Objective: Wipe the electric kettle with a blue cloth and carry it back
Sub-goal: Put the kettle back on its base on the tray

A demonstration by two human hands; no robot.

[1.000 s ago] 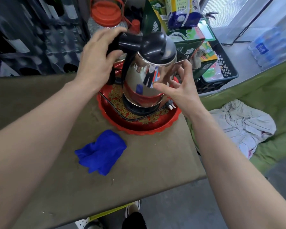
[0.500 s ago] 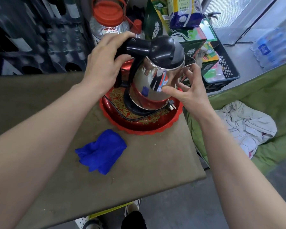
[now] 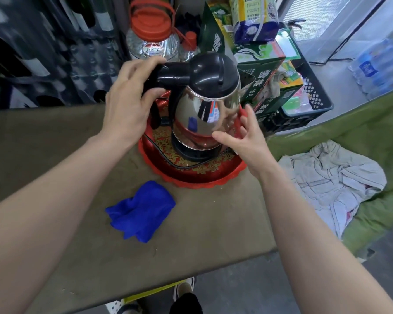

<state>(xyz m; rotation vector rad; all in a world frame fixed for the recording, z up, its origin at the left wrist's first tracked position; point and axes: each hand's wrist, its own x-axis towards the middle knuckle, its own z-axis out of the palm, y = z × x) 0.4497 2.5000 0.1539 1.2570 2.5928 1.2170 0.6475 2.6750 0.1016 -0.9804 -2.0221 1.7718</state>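
Since a second ago the left hand [image 3: 127, 103] keeps its fingers clamped round the black handle of the electric kettle [image 3: 210, 109]. The right hand [image 3: 244, 138] now sits lower on the steel wall, fingers [image 3: 250, 116] apart and straight; contact unclear. The plug seen earlier is hidden behind it. The kettle stands over its black base [image 3: 194, 154] in the red tray [image 3: 197, 181], between both sets of fingers. The blue cloth [image 3: 142, 211] is unmoved on the bench [image 3: 213, 241], below the left fingers. Beyond the fingers: red-capped jug [image 3: 150, 35], green carton [image 3: 266, 75], black crate [image 3: 315, 96]. To their right a white cloth [image 3: 334, 184] lies on a green cover [image 3: 361, 132].
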